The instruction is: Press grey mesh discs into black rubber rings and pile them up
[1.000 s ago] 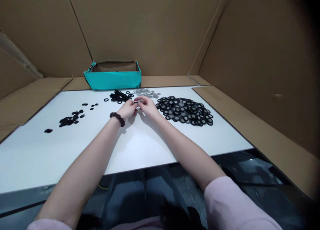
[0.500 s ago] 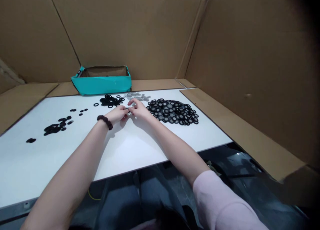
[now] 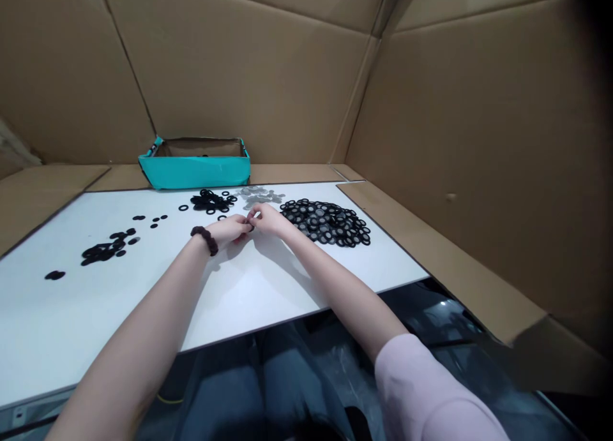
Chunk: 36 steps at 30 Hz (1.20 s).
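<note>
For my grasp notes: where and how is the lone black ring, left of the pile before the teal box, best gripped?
Probably by its outer edge, pinched across from above: the lone ring lies flat on the white table, apart from the pile, leaving room for fingertips on opposite sides.

White table (image 3: 239, 300) — black rings (image 3: 325, 223) (piled)

Dim, soft light with faint shadows; right edge dark, wide-angle view visibly distorted.
</note>
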Available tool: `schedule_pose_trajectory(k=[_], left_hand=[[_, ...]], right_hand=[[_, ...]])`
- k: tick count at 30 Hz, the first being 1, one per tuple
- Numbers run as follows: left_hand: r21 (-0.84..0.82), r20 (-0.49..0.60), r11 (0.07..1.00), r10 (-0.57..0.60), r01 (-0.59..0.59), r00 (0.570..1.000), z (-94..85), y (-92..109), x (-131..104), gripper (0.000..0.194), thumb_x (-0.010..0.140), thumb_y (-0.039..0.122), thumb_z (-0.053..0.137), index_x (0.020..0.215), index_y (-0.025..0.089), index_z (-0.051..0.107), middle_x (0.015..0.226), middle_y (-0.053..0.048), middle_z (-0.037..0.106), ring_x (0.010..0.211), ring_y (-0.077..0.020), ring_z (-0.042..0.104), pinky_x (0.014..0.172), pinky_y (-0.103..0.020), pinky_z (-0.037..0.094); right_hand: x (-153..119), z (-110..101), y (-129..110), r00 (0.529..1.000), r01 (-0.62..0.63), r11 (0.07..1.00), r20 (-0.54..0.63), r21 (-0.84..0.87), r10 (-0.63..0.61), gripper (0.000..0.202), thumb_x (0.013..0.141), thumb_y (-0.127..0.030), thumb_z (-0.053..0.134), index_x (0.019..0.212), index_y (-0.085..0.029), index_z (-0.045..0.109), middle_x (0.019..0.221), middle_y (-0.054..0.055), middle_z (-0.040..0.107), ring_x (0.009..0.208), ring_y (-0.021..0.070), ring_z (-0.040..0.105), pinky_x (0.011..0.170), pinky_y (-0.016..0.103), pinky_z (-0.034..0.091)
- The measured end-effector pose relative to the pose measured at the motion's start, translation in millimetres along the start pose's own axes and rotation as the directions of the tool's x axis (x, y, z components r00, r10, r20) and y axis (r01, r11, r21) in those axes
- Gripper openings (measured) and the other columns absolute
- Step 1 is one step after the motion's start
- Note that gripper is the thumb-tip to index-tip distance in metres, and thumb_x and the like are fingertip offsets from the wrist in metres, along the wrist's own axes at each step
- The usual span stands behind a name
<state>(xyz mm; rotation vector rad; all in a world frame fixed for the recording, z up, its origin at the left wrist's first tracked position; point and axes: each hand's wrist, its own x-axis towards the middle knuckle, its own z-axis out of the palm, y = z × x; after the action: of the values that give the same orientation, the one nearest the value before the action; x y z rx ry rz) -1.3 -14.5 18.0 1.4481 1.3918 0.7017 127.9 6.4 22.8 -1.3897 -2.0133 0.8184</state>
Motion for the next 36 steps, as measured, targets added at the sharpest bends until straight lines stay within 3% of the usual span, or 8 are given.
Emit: schedule_pose_trajectory(k=[7,13,17,20,22,25,29,36], left_hand=[[-0.09,-0.061,0.991,0.091,-0.096,0.994,4.9,10.2,-5.3,0.007,0.065,0.019,0.056,0.059,0.018,0.057,0.058,-0.001,0.053,0.054,-0.0135,0.048,0.051,-0.025,0.036],[0.056,0.125,0.996,0.063,-0.07,0.99,7.6,3.4,-1.0,0.015,0.066,0.022,0.059,0.053,0.018,0.053,0.049,0.001,0.05,0.046,-0.0124,0.044,0.05,-0.026,0.036],[0.056,-0.116,0.981,0.189,-0.184,0.975,-3.1,2.4,4.1,0.018,0.077,0.032,0.054,0.076,0.015,0.061,0.069,-0.003,0.06,0.058,-0.0146,0.053,0.06,-0.028,0.044],[0.335,-0.51,0.931,0.309,-0.145,0.803,-19.8,-8.5,12.0,0.02,0.083,0.024,0.046,0.082,0.013,0.063,0.085,-0.01,0.064,0.083,-0.0214,0.059,0.08,-0.034,0.045],[0.476,-0.635,0.879,0.336,0.01,0.696,-30.9,-20.4,16.6,0.025,0.085,0.019,0.042,0.089,0.013,0.065,0.096,-0.015,0.064,0.1,-0.0263,0.056,0.091,-0.038,0.042],[0.515,-0.683,0.84,0.283,0.17,0.674,-40.7,-36.2,19.8,0.031,0.085,0.019,0.042,0.106,0.015,0.064,0.11,-0.017,0.059,0.111,-0.0298,0.051,0.095,-0.041,0.041],[0.55,-0.646,0.817,0.284,0.174,0.709,-42.6,-43.7,20.2,0.037,0.086,0.021,0.042,0.116,0.017,0.062,0.117,-0.016,0.057,0.115,-0.0313,0.048,0.095,-0.043,0.041],[0.654,-0.558,0.728,0.284,0.203,0.78,-48.0,-50.7,25.1,0.045,0.085,0.012,0.037,0.125,0.017,0.057,0.128,-0.015,0.054,0.117,-0.0335,0.046,0.093,-0.047,0.041]], right_hand=[[-9.3,-10.8,-1.1,0.994,0.107,0.992,-0.02,0.061,-0.106,0.025,0.073,-0.003,0.047,0.075,-0.019,0.066,0.059,-0.002,0.054,0.061,0.0132,0.052,0.068,0.027,0.046],[-19.5,-16.9,-4.9,0.991,0.094,0.99,0.107,-0.102,-0.083,0.024,0.07,-0.001,0.048,0.076,-0.016,0.066,0.059,-0.001,0.055,0.061,0.0137,0.053,0.069,0.027,0.044],[-36.5,-39.8,-2.1,0.963,0.09,0.955,-0.22,-0.284,-0.157,0.023,0.082,-0.009,0.043,0.093,-0.013,0.063,0.084,0.008,0.064,0.078,0.0182,0.057,0.078,0.03,0.044],[-63.9,-67.8,25.4,0.793,0.055,0.862,-0.502,-0.504,-0.344,0.022,0.088,-0.016,0.041,0.097,-0.011,0.061,0.096,0.015,0.063,0.09,0.0234,0.055,0.083,0.034,0.042],[-85.5,-83.6,52.9,0.706,-0.017,0.762,-0.547,-0.647,-0.449,0.025,0.09,-0.017,0.039,0.097,-0.011,0.062,0.093,0.016,0.063,0.09,0.0256,0.053,0.082,0.036,0.042],[-112.6,-94.3,93.5,0.76,-0.085,0.606,-0.445,-0.791,-0.474,0.027,0.09,-0.014,0.038,0.094,-0.011,0.064,0.089,0.015,0.064,0.085,0.0249,0.053,0.077,0.034,0.043],[-127.4,-90.6,121.4,0.904,-0.098,0.525,-0.296,-0.845,-0.308,0.023,0.087,-0.012,0.044,0.088,-0.012,0.067,0.088,0.012,0.065,0.085,0.0238,0.056,0.072,0.032,0.043],[-113.0,-90.4,91.8,0.931,-0.138,0.61,-0.311,-0.781,-0.188,0.02,0.088,-0.02,0.049,0.088,-0.015,0.069,0.093,0.009,0.067,0.091,0.0235,0.058,0.076,0.031,0.043]])
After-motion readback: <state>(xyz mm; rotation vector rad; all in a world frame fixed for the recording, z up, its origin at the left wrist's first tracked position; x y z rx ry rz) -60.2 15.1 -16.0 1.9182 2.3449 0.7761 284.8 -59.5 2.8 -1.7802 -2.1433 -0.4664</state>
